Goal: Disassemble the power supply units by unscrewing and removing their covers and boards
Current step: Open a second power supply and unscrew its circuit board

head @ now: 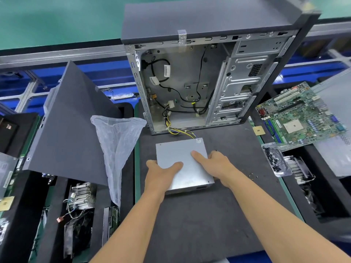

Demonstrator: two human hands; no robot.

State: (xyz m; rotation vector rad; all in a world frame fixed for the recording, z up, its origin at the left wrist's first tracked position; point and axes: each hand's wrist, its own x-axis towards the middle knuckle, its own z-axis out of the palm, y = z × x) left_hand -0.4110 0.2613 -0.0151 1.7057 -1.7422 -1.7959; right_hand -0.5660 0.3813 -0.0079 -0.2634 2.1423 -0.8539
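A grey metal power supply unit [182,154] lies flat on the dark mat in front of me, its cover closed. Its bundle of yellow and black cables [180,131] runs from its far edge into the open computer case [190,82] standing behind it. My left hand [161,173] grips the unit's near left edge, thumb on top. My right hand [216,164] holds the right side, thumb lying across the cover and fingers wrapped round the edge.
A detached dark side panel [72,130] leans at the left beside a clear plastic bag [115,145]. A motherboard [300,114], a loose CPU chip [258,130] and a clear tray of screws [275,160] sit at the right. Bins with heatsinks [81,194] flank the mat.
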